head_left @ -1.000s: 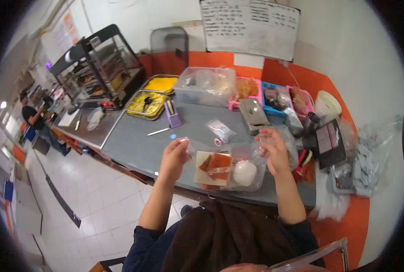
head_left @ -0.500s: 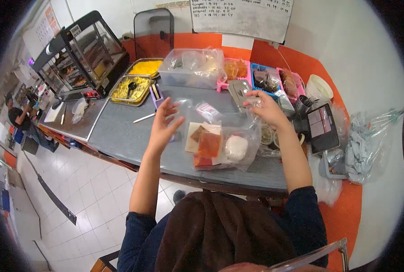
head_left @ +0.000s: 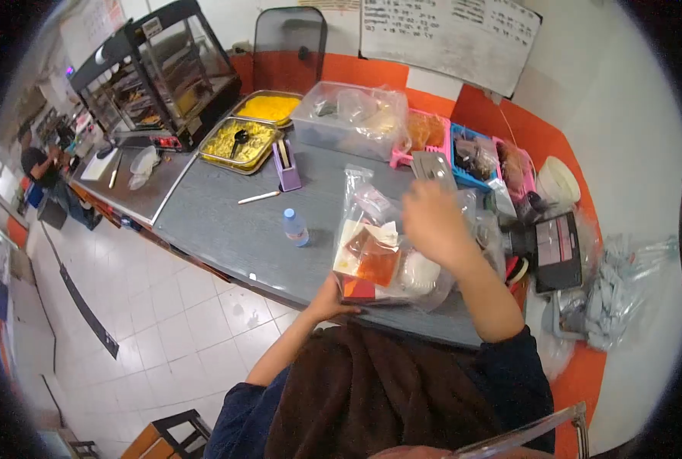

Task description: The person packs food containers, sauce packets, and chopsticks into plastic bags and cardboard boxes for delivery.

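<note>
I see the left hand (head_left: 332, 300) touching the near left corner of the clear bag (head_left: 389, 291), likely steadying it; I can't tell how tightly its fingers close. The bag lies by the tabletop's (head_left: 226, 206) near edge, presumably for reach, an orange packet (head_left: 378, 265) inside. Over its right side is the right hand (head_left: 435, 222), blurred, fingertips unreadable from here. A bottle (head_left: 296, 228) stands apart, probably to leave working room. Farther off, a black spoon (head_left: 239, 140) rests in the yellow food, perhaps for ready scooping.

Navy sleeves (head_left: 513, 379), dark brown draped cloth (head_left: 349, 394)
</note>
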Available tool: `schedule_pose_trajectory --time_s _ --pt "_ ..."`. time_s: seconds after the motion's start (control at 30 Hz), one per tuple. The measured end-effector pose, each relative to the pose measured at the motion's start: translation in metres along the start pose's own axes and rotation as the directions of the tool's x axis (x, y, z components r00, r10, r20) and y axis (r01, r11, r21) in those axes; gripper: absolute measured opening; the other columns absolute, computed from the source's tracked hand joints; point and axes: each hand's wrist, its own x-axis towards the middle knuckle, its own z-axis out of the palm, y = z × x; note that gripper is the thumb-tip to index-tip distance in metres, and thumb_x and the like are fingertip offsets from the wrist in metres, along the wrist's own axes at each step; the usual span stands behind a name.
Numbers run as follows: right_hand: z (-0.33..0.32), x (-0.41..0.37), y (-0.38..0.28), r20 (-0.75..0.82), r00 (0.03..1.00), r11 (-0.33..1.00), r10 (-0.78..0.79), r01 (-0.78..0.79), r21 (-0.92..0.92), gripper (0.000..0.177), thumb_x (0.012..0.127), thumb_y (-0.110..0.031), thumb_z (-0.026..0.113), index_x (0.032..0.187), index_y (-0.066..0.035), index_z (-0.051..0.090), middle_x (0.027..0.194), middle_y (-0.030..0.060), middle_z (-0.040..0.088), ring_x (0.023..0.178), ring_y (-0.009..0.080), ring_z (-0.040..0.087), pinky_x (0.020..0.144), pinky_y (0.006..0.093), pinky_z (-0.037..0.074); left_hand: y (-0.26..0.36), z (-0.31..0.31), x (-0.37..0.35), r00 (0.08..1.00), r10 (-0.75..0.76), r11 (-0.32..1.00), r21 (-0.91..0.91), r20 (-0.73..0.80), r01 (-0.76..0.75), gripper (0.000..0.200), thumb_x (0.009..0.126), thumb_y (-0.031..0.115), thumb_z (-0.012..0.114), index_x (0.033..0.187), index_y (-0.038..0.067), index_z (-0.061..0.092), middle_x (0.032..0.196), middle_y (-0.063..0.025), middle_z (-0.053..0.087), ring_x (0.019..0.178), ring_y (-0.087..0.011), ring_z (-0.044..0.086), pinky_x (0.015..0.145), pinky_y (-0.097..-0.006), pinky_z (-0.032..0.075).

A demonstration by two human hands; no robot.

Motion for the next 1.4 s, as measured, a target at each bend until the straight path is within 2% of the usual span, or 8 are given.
schedule_pose_trajectory --time_s 0.13,0.33,0.5,0.57,0.67,1.1,1.17,1.4 --pt "0.094 0.058 -0.002 0.627 0.73 0.899 -0.272 -0.041 0.437 0.03 0.08 -0.023 0.046 0.097 0.0 0.055 0.089 0.0202 0.058 0.084 0.0328 0.056 0.077 0.0411 0.042 0.002 -0.003 0.002 0.999 -0.013 0.998 0.06 -0.032 0.015 0.064 0.055 0.012 0.077 0.107 -0.002 0.043 0.094 -0.0155 0.055 0.093 -0.0297 0.053 0.083 -0.0357 0.04" --pt "0.119 0.055 0.012 0.515 0.639 0.693 -0.571 0.038 0.72 0.042 0.087 -0.038 0.042 0.111 -0.005 0.05 0.1 0.0174 0.058 0.093 0.0271 0.055 0.084 0.0346 0.04 -0.021 -0.001 -0.003 0.937 0.08 0.989 0.147 -0.339 -0.031 0.07 0.055 0.017 0.077 0.111 -0.002 0.041 0.1 -0.0192 0.048 0.095 -0.0352 0.049 0.084 -0.0361 0.04" --pt "0.143 0.085 0.014 0.783 0.404 0.784 -0.472 -0.214 0.583 0.04 0.089 -0.035 0.039 0.111 -0.004 0.051 0.104 0.0155 0.057 0.1 0.0237 0.051 0.086 0.033 0.039 -0.018 0.001 -0.023 0.93 -0.365 0.88 -0.311 0.042 0.359 0.076 0.056 0.014 0.075 0.118 -0.005 0.034 0.102 -0.0206 0.046 0.095 -0.0357 0.047 0.085 -0.0363 0.039" --pt "0.164 0.089 0.022 0.541 0.302 0.619 -0.785 0.363 0.697 0.028 0.087 -0.019 0.039 0.108 -0.006 0.052 0.096 0.0152 0.055 0.089 0.0272 0.053 0.083 0.0343 0.04 -0.014 0.008 -0.021 0.945 -0.318 0.943 -0.125 -0.07 0.308 0.064 0.061 0.004 0.066 0.117 -0.006 0.036 0.098 -0.0209 0.048 0.091 -0.0352 0.049 0.08 -0.0379 0.042" --pt "0.183 0.106 0.003 0.807 -0.071 0.808 -0.587 -0.12 0.577 0.035 0.089 -0.025 0.041 0.111 0.0 0.05 0.108 0.015 0.054 0.104 0.0231 0.047 0.092 0.0318 0.033 -0.019 0.002 -0.007 0.925 -0.377 0.91 -0.203 -0.047 0.361 0.05 0.063 -0.002 0.056 0.111 -0.005 0.042 0.093 -0.0209 0.051 0.088 -0.0348 0.051 0.076 -0.0393 0.043" --pt "0.283 -0.006 0.053 0.698 0.052 0.522 -0.714 -0.624 0.581 0.043 0.089 -0.028 0.041 0.126 -0.005 0.039 0.126 0.0092 0.042 0.109 0.0192 0.044 0.095 0.0319 0.032 -0.028 0.018 -0.018 0.984 -0.129 0.975 -0.194 -0.123 0.104 0.029 0.067 -0.003 0.052 0.095 0.0 0.045 0.086 -0.0108 0.052 0.072 -0.0239 0.052 0.064 -0.0303 0.042" --pt "0.195 0.047 0.019 0.629 0.172 0.488 -0.758 -0.489 0.723 0.043 0.089 -0.027 0.042 0.121 0.002 0.042 0.12 0.0113 0.048 0.108 0.0187 0.046 0.092 0.0288 0.034 -0.028 0.021 -0.02 0.934 -0.338 0.375 -0.894 0.114 0.245 0.027 0.073 -0.003 0.05 0.098 0.003 0.041 0.089 -0.0046 0.05 0.076 -0.0142 0.049 0.066 -0.0265 0.04" --pt "0.168 0.063 -0.007 0.855 -0.038 0.527 -0.517 -0.802 0.283 0.04 0.09 -0.027 0.041 0.117 0.001 0.046 0.116 0.0095 0.051 0.105 0.0155 0.046 0.088 0.0294 0.037 -0.02 0.001 -0.018 0.868 -0.338 0.349 -0.808 0.364 0.475 0.037 0.08 0.005 0.05 0.114 0.0 0.037 0.094 -0.0035 0.048 0.086 -0.0092 0.044 0.077 -0.024 0.038"
